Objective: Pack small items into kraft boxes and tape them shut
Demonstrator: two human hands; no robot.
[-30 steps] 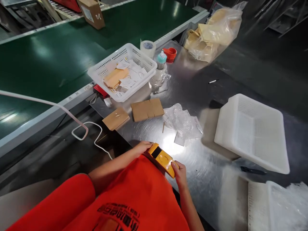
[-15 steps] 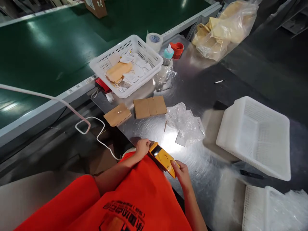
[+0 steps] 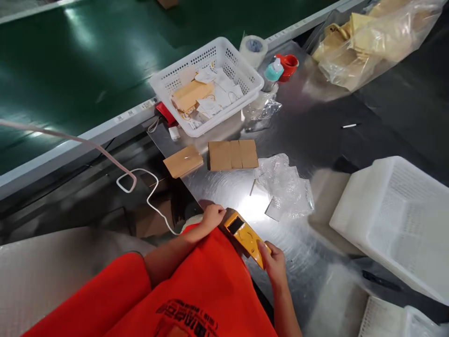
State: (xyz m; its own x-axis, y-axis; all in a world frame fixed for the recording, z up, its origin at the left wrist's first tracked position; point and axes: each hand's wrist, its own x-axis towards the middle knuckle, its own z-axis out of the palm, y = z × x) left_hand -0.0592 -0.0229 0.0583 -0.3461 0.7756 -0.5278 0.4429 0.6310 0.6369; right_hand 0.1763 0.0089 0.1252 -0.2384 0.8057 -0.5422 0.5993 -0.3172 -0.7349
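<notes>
My right hand [image 3: 275,262] grips the lower end of a yellow handheld device [image 3: 248,238], with the thumb lying on its face. The device has a dark screen at its upper end and tilts over the front edge of the table, close to my red shirt. My left hand [image 3: 213,216] is closed just left of the screen end, its fingers curled; whatever they may hold is hidden. Beyond the device lie a brown cardboard box [image 3: 224,155], a flat brown packet [image 3: 183,161] and crumpled bubble wrap [image 3: 286,185].
A white basket [image 3: 206,127] holds papers and a tan packet. Behind it stand a tape roll [image 3: 254,50], a teal-topped bottle [image 3: 273,71] and a red tape dispenser [image 3: 288,67]. White bins [image 3: 372,210] are at right. A green conveyor [image 3: 115,56] runs along the back; a white cable [image 3: 150,196] hangs left.
The view has shifted, so the table things sit differently in the picture. My right hand still holds the yellow device, and my left hand now shows a small gap from its screen end.
</notes>
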